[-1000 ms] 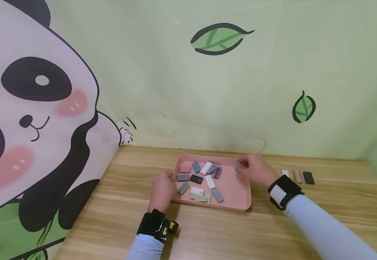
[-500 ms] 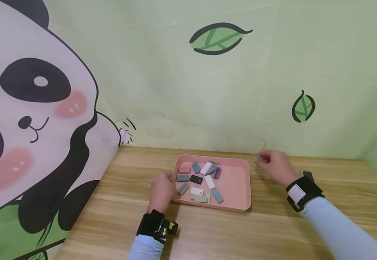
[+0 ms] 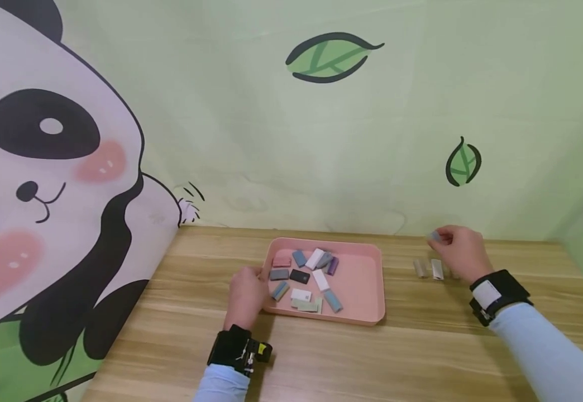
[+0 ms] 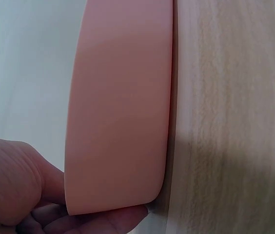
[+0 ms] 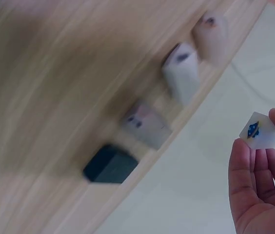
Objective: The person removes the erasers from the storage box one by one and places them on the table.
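My left hand [image 3: 246, 293] grips the left wall of a pink tray [image 3: 362, 290], with fingers at the tray's outer wall [image 4: 118, 122] in the left wrist view. Raised near the back edge of the table, my right hand [image 3: 462, 251] pinches a small pale block [image 5: 258, 130] between thumb and fingers; its end carries a blue and yellow planet-like print. Below and beside that hand stands a row of similar blocks: a beige one [image 5: 211, 36], a white one [image 5: 181, 70], a grey one [image 5: 146, 126] and a dark one [image 5: 110, 164]. In the head view the hand hides part of this row.
Several small blocks lie in the tray's left and middle part, among them a black one [image 3: 299, 276], a purple one [image 3: 333, 266] and a blue one [image 3: 332, 301]. The wooden table [image 3: 321, 357] meets a green printed backdrop [image 3: 251, 139] at the back.
My right hand has carried the block from above the tray's right end rightwards to the row on the table. The left hand keeps its hold on the tray.
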### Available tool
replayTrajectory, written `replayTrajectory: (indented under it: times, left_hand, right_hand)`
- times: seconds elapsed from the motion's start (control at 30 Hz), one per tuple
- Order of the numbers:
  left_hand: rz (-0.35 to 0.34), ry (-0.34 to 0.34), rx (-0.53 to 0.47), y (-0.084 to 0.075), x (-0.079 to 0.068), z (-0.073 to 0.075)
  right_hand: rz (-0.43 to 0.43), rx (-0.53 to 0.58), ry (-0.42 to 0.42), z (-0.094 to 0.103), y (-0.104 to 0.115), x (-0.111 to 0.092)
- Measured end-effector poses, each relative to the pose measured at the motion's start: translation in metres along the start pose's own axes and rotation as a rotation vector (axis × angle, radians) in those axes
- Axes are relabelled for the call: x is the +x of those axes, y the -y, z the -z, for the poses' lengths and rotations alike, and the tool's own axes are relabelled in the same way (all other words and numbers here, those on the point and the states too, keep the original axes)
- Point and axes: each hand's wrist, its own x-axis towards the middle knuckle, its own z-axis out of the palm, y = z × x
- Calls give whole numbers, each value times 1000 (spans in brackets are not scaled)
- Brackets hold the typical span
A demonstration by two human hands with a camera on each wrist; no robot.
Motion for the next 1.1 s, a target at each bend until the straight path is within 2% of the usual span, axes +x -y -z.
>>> replayTrajectory:
  times: [0.2, 0.6, 0.9, 1.1]
  left_hand:
    - [-19, -12, 32, 2, 0, 0]
    - [-19, -6, 29, 0, 0, 0]
    - [-5, -1, 41, 1, 2, 0]
    - [-8, -3, 31, 0, 0, 0]
  right_hand:
    - [-53, -35, -12, 13, -17, -5]
    - [-198, -139, -42, 36, -57, -21]
    - [-260, -210, -42, 35, -74, -32]
    - [-258, -253, -52, 32, -80, -37]
